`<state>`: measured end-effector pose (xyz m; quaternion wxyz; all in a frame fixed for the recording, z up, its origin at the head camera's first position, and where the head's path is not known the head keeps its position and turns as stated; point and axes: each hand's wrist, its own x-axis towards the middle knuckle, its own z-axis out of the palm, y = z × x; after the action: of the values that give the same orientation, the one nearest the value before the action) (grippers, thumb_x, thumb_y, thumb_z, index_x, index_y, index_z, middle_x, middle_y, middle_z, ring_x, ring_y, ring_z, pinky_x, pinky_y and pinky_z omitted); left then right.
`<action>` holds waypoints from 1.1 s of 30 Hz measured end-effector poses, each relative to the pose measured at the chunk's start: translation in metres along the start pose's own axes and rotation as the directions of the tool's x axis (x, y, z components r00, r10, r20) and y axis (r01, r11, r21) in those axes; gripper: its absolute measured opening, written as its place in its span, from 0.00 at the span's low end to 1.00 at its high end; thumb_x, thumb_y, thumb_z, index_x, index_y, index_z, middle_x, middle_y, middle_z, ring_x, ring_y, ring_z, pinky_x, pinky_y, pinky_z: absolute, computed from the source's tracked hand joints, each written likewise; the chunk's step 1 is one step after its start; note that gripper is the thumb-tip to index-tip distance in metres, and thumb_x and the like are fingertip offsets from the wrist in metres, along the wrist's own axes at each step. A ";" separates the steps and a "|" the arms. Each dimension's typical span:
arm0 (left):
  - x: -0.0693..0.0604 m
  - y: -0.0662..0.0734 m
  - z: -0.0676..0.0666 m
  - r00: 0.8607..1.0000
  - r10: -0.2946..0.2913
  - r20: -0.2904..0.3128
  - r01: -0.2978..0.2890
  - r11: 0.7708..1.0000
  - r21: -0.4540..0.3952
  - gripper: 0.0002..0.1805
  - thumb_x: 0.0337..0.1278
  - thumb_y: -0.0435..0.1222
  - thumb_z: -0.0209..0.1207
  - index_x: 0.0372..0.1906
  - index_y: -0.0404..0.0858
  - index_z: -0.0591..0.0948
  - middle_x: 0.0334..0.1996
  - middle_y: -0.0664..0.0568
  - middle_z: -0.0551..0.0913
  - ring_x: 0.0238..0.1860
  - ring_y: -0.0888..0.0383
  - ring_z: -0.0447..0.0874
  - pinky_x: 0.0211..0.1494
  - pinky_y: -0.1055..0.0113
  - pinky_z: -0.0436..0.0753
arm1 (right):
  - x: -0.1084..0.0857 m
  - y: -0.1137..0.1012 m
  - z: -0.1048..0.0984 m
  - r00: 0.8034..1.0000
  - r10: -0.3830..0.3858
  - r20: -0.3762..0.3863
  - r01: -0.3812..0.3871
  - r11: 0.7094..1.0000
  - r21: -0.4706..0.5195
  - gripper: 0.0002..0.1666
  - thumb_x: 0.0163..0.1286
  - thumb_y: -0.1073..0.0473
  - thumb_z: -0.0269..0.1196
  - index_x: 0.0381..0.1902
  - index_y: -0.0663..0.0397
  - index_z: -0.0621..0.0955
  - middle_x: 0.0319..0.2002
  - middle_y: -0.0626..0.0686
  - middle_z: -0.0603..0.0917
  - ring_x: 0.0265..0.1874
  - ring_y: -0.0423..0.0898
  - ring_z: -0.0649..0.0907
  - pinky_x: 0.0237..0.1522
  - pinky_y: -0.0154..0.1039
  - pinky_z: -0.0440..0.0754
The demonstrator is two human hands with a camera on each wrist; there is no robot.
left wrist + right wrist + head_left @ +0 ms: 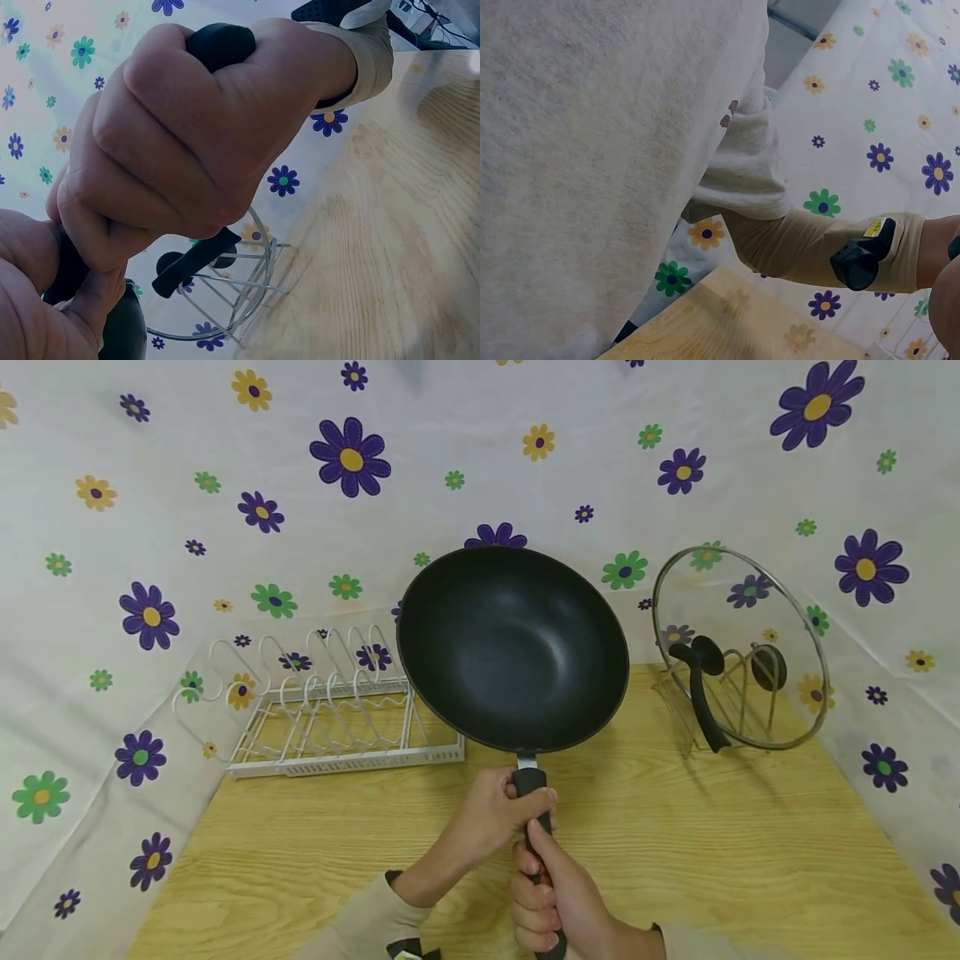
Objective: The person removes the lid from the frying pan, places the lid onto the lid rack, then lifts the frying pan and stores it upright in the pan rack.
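A black wok [517, 652] is held up above the table, its dark inside facing me and its handle [531, 781] pointing down toward me. The left hand [495, 810] grips the handle near the wok, thumb laid across it. Just below, the right hand [562, 893] wraps its fingers round the lower handle, with its thumb along the top. In the left wrist view, the right hand [165, 142] covers most of the handle, whose black end [221, 45] sticks out above. Only a small part of the right hand [946, 307] shows in the right wrist view.
A white wire dish rack [345, 764] stands at the back left of the wooden table [360, 852]. At the back right, a glass lid [821, 668] with a curved black handle [705, 706] leans in a wire stand [686, 727]. Flower-patterned sheeting [450, 410] encloses the table.
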<state>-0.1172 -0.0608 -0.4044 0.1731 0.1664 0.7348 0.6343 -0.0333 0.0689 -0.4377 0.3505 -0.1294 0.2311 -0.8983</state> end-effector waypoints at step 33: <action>-0.025 0.042 -0.044 0.986 0.088 -0.144 -0.048 0.964 0.262 0.09 0.65 0.38 0.62 0.30 0.38 0.84 0.21 0.52 0.86 0.22 0.54 0.83 0.26 0.65 0.80 | 0.046 0.010 0.020 0.963 -0.012 0.268 -0.018 0.994 0.110 0.27 0.83 0.33 0.34 0.30 0.38 0.67 0.15 0.39 0.55 0.11 0.34 0.52 0.14 0.29 0.47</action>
<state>-0.1143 -0.1054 -0.3558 0.0707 0.1630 0.8159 0.5503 -0.0531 0.0241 -0.4227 0.3864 -0.2298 0.1312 -0.8836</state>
